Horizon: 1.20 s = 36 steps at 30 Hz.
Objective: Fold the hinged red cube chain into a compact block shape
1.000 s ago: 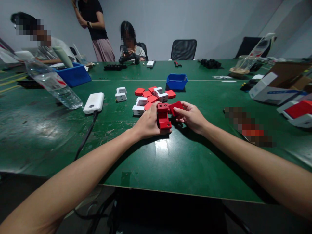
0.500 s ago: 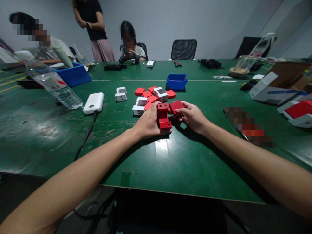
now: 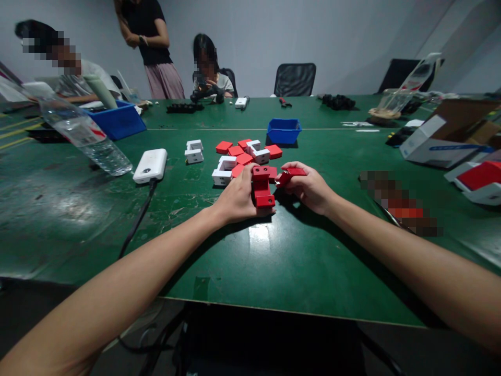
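My left hand (image 3: pixel 237 197) is closed around a red U-shaped bracket (image 3: pixel 262 189), its open channel turned toward me and small holes showing in its ends. Just to the right, my right hand (image 3: pixel 310 189) pinches a flat red block (image 3: pixel 290 174) between thumb and fingers. That block is tilted edge-on, and small shiny bits show at its left end. The two red parts are close together; whether they touch I cannot tell. Behind them lie several red blocks (image 3: pixel 245 159) and white U-shaped brackets (image 3: pixel 223 175) in a loose pile.
A blue bin (image 3: pixel 284 131) stands behind the pile. On the left are a white power bank (image 3: pixel 151 166) with a black cable and a lying water bottle (image 3: pixel 84 130). An open cardboard box (image 3: pixel 438 130) is at the right. Several people are across the green table (image 3: pixel 274 271).
My right hand has turned the red block from its broad face to edge-on, tilting it and uncovering a red block behind. My left hand and its bracket have stayed in place.
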### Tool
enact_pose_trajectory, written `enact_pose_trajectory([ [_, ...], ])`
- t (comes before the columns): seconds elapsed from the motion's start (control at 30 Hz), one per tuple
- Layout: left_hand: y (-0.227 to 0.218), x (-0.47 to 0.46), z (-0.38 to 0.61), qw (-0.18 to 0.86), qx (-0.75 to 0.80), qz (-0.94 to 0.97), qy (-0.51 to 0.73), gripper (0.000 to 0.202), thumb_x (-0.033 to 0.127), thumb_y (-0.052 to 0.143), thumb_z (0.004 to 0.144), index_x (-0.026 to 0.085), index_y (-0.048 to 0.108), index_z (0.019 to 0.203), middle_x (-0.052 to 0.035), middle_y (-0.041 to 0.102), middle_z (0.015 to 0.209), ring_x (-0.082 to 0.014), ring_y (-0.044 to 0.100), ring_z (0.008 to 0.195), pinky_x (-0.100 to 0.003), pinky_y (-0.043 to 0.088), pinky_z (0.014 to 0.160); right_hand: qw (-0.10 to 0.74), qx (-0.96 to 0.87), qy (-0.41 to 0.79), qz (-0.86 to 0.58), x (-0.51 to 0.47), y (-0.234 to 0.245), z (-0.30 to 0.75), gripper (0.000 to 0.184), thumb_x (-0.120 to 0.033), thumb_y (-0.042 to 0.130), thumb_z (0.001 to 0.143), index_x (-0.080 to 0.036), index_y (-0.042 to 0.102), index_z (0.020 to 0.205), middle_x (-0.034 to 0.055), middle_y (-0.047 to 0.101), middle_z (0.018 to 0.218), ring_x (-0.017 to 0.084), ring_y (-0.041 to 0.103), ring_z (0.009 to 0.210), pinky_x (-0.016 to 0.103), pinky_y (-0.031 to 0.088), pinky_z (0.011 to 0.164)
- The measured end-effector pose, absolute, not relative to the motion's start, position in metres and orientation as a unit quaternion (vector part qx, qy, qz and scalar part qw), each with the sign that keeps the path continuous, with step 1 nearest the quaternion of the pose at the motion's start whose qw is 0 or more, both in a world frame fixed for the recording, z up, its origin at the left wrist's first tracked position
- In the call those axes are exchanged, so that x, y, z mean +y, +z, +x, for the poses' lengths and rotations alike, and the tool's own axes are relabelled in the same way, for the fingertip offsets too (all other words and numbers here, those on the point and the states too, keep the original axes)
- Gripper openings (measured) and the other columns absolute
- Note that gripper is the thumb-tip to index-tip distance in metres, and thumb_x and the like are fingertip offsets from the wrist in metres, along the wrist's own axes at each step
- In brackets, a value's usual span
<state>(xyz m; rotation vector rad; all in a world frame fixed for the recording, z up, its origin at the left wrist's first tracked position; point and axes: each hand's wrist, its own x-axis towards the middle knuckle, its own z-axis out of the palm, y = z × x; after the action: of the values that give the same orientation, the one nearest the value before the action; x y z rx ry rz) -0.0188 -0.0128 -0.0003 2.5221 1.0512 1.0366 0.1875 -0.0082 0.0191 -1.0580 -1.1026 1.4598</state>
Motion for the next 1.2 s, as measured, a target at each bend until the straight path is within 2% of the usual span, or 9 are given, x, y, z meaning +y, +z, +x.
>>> enact_pose_trajectory([
  [0.1,0.0,-0.013,-0.019,0.114,0.356,0.857,0.354,0.096,0.056,0.084,0.06,0.017,0.032,0.131,-0.0176,0.054,0.123,-0.0363,0.06,0.112,-0.056,0.053,0.095,0.487,-0.456,0.605,-0.435,-0.008,0.019,0.188,0.054,-0.01,0.067,0.049,-0.023,0.056,0.101,-0.0025,0.068,0.074,0.014,0.062,0.059,0.023,0.036,0.048],
  [0.3,-0.002,-0.012,-0.02,0.103,0.349,0.861,0.355,0.097,0.056,0.083,0.061,0.018,0.029,0.132,-0.0181,0.053,0.126,-0.0359,0.059,0.115,-0.055,0.053,0.096,0.482,-0.473,0.609,-0.416,-0.007,0.017,0.189,0.062,-0.017,0.078,0.057,-0.024,0.051,0.113,-0.0013,0.068,0.083,0.011,0.059,0.053,0.021,0.035,0.042],
  [0.53,-0.002,-0.012,-0.019,0.109,0.352,0.859,0.355,0.097,0.055,0.084,0.061,0.019,0.029,0.132,-0.0172,0.053,0.127,-0.0355,0.059,0.115,-0.054,0.053,0.095,0.487,-0.497,0.604,-0.388,-0.006,0.012,0.19,0.074,-0.015,0.086,0.053,-0.024,0.05,0.118,0.0,0.069,0.093,0.011,0.062,0.064,0.02,0.042,0.047],
  [0.77,-0.002,-0.012,-0.019,0.109,0.354,0.858,0.356,0.097,0.055,0.084,0.06,0.017,0.029,0.131,-0.0184,0.054,0.125,-0.0361,0.06,0.114,-0.055,0.053,0.094,0.487,-0.518,0.581,-0.396,-0.003,0.007,0.191,0.063,-0.019,0.087,0.055,-0.022,0.054,0.108,0.0016,0.068,0.096,0.013,0.062,0.071,0.021,0.043,0.052],
  [0.97,-0.003,-0.012,-0.02,0.104,0.35,0.86,0.358,0.096,0.054,0.085,0.06,0.018,0.03,0.131,-0.0176,0.054,0.125,-0.0353,0.06,0.113,-0.053,0.054,0.094,0.501,-0.514,0.567,-0.404,-0.002,0.004,0.19,0.064,-0.021,0.092,0.049,-0.019,0.059,0.103,0.0003,0.067,0.094,0.012,0.06,0.074,0.025,0.046,0.061],
  [1.2,-0.004,-0.011,-0.02,0.11,0.355,0.858,0.355,0.098,0.057,0.084,0.06,0.018,0.03,0.132,-0.0183,0.054,0.126,-0.0365,0.06,0.114,-0.055,0.053,0.094,0.497,-0.5,0.572,-0.419,-0.003,0.008,0.188,0.054,-0.031,0.093,0.054,-0.015,0.068,0.099,0.0028,0.071,0.086,0.011,0.059,0.066,0.025,0.039,0.056],
])
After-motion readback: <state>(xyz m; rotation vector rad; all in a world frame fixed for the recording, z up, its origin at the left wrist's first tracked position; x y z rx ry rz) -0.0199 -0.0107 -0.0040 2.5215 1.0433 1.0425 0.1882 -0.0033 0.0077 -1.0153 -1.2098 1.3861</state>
